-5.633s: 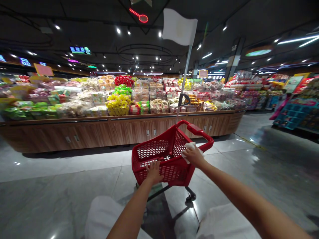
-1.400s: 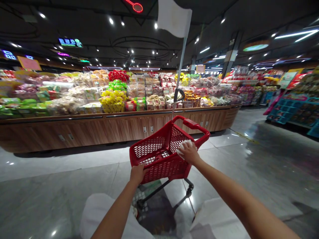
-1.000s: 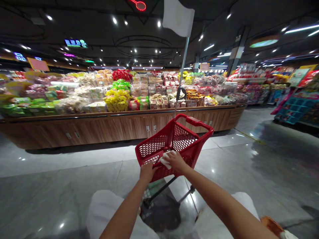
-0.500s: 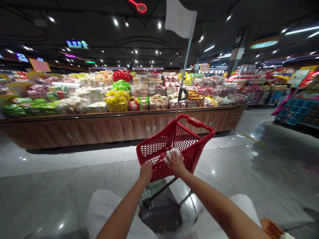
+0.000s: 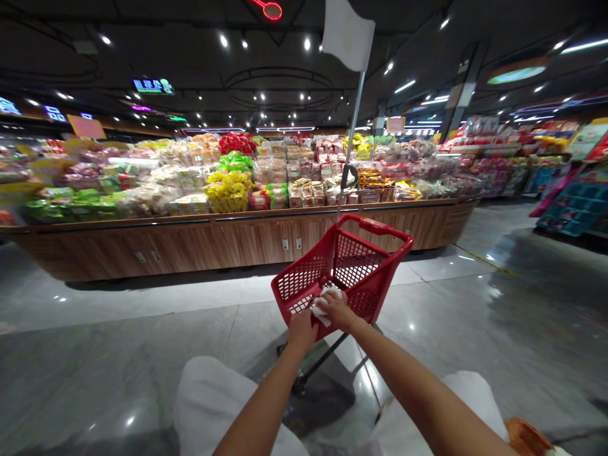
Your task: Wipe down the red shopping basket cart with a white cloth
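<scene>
In front of me stands a red plastic shopping cart (image 5: pixel 304 278) with lattice sides and a pole bearing a white flag (image 5: pixel 349 35). My right hand (image 5: pixel 338 311) is closed on a crumpled white cloth (image 5: pixel 321 310), pressed against the cart's near rim. Just left of it, my left hand (image 5: pixel 301 329) is wrapped over the same rim, its fingers hooked on the red plastic. The two hands are close together. Part of the cloth is covered by my right fingers.
Behind the cart runs a long wood-panelled display counter (image 5: pixel 190 247) heaped with packaged food. Blue racks (image 5: pixel 577 202) stand at the far right. Grey glossy floor (image 5: pixel 142 342) lies around the cart, and my knees (image 5: pixel 204 386) flank it below.
My left hand has moved right along the rim, closer to my right hand. The cart's near end has shifted slightly right in view, and the cloth is still in my right hand.
</scene>
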Tool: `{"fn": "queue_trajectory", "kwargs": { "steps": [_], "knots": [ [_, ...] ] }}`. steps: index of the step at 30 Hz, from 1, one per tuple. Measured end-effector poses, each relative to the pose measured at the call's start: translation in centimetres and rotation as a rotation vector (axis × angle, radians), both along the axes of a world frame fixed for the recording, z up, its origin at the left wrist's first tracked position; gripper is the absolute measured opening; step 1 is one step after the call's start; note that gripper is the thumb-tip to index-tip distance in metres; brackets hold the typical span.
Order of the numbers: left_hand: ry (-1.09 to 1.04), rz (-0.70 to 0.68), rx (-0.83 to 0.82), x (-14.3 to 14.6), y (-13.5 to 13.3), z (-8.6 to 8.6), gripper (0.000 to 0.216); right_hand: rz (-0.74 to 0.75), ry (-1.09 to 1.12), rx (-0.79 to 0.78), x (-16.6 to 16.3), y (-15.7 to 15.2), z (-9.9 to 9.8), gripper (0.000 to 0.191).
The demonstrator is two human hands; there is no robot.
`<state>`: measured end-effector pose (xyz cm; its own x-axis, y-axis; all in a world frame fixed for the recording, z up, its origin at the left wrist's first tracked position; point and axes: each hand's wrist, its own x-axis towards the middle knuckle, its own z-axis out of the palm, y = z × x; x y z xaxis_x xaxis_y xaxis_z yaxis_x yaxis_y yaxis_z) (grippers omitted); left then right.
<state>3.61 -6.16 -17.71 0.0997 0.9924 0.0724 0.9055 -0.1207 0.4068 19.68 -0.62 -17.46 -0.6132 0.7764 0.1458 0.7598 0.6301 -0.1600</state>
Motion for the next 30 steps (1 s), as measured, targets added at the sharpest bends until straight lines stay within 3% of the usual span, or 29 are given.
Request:
{"fn": "queue_trajectory", "kwargs": {
  "steps": [4,7,11,14,18,21,26,30],
  "knots": [
    [0.007,-0.266,0.010,0.3,1.6,0.1,0.068,0.006,-0.057,0.031,4.1,1.2,0.7,0.045],
    [0.159,-0.317,0.045,-1.5,4.1,1.6,0.080,-0.009,-0.085,0.072,6.3,0.9,0.9,0.041],
    [0.282,-0.315,0.012,-3.1,7.2,2.7,0.050,0.019,-0.084,0.122,6.3,-1.5,-0.3,0.040],
    [0.262,-0.306,-0.021,-2.4,7.7,1.3,0.042,-0.132,-0.038,0.168,4.6,-3.4,-1.9,0.041],
    [0.219,-0.199,0.039,-1.2,6.4,-1.2,0.043,-0.363,-0.041,0.176,2.3,-4.1,-3.1,0.044],
    [0.221,-0.174,0.077,-1.1,5.6,-1.5,0.041,-0.320,-0.058,0.165,2.0,-3.6,-2.9,0.043],
    [0.253,-0.168,0.084,-0.3,5.9,-0.1,0.028,-0.178,-0.092,0.172,4.2,-2.0,-1.8,0.035],
    [0.291,-0.189,0.105,1.7,5.9,-0.2,0.024,-0.256,-0.130,0.149,6.3,-1.7,-1.0,0.034]
  ]
}}
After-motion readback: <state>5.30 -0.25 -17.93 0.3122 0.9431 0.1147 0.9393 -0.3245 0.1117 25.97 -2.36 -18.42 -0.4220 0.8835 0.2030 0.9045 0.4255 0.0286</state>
